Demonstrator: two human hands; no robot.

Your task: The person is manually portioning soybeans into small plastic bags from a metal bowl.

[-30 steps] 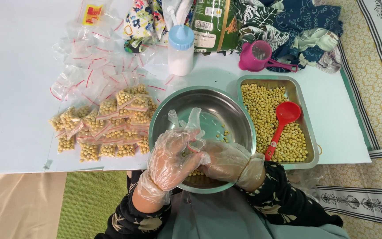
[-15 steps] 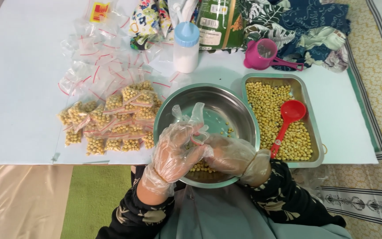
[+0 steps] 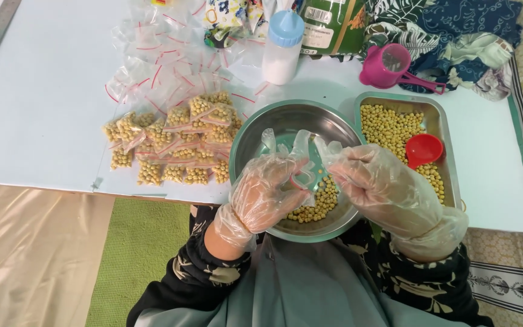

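Both my hands wear loose clear plastic gloves and meet over a round steel bowl (image 3: 255, 130) that holds yellow beans (image 3: 316, 206). My left hand (image 3: 267, 191) pinches a small clear zip bag (image 3: 302, 180) with a red seal line. My right hand (image 3: 373, 181) touches the same bag from the right side. Whether the bag holds beans is hidden by the fingers.
A steel tray (image 3: 440, 121) of beans with a red scoop (image 3: 424, 149) lies right of the bowl. Several filled bean bags (image 3: 174, 142) sit left of it, empty zip bags (image 3: 158, 72) behind. A white bottle with blue cap (image 3: 282, 45), a pink cup (image 3: 388, 63) and patterned cloth lie farther back.
My right hand has come up from the bowl's near side to meet my left hand at the small bag. The view has shifted slightly.
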